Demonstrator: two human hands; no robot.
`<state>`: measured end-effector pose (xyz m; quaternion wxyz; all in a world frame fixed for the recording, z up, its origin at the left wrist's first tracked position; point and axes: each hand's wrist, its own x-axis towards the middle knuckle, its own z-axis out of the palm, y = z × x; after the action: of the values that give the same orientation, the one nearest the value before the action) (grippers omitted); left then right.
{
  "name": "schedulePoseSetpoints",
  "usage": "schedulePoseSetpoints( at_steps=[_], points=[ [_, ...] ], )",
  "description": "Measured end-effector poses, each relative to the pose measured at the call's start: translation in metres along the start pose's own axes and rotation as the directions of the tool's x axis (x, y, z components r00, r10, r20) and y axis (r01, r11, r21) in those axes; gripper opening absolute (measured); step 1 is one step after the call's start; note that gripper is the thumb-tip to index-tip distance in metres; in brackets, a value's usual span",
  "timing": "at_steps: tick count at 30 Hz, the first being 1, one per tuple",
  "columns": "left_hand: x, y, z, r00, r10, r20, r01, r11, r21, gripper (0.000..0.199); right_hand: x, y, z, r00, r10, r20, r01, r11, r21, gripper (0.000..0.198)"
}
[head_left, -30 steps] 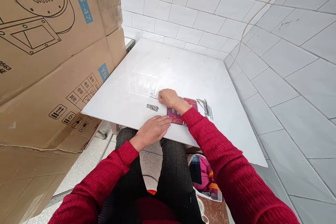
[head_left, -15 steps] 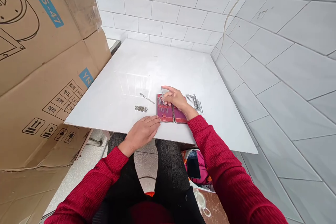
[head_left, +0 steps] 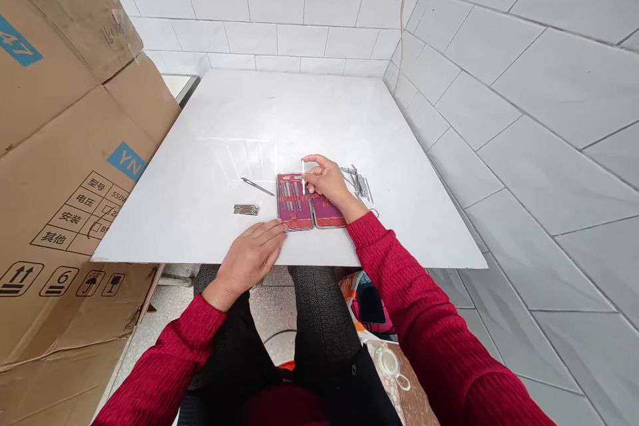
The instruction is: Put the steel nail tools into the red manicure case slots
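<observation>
An open manicure case [head_left: 295,217] with a red-purple lining lies near the table's front edge. Several slim metal tools sit in the loops of its left half. My right hand [head_left: 327,185] is above the case, its fingers pinching a slim metal manicure tool [head_left: 303,180] held nearly upright; the tool's exact kind is too small to tell. Stretched flat, my left hand [head_left: 254,249] rests with its fingertips at the case's lower left corner. To the left lie a nail clipper pair [head_left: 246,210] and a thin pointed metal tool [head_left: 257,186].
Right of the case is a pile of metal manicure tools [head_left: 360,183], partly behind my right hand. The white table [head_left: 279,113] meets tiled walls behind and at right. A large cardboard box [head_left: 90,133] stands on the left. Below the table are a bag and a phone [head_left: 371,305].
The view has shifted, moving the table leftward in the picture. My right hand still pinches the slim tool over the case, now more upright. My left hand stays at the case corner.
</observation>
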<state>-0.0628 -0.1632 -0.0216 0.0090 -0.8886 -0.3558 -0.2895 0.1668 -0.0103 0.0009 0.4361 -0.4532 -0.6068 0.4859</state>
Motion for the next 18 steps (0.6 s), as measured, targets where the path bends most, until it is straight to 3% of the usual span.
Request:
schedulePoseSetpoints(
  at_steps=[5, 18],
  points=[
    [-0.0003, -0.0013, 0.0011, 1.000, 0.006, 0.008, -0.006, 1.000, 0.002, 0.034, 0.0039, 0.0062, 0.0004, 0.998, -0.030, -0.057, 0.026, 0.997, -0.068, 0.036],
    [0.0001, -0.0012, 0.0005, 1.000, 0.005, 0.023, -0.005, 1.000, -0.005, 0.033, 0.0053, 0.0086, 0.0069, 0.998, -0.030, -0.049, 0.025, 0.994, -0.109, 0.036]
  ],
)
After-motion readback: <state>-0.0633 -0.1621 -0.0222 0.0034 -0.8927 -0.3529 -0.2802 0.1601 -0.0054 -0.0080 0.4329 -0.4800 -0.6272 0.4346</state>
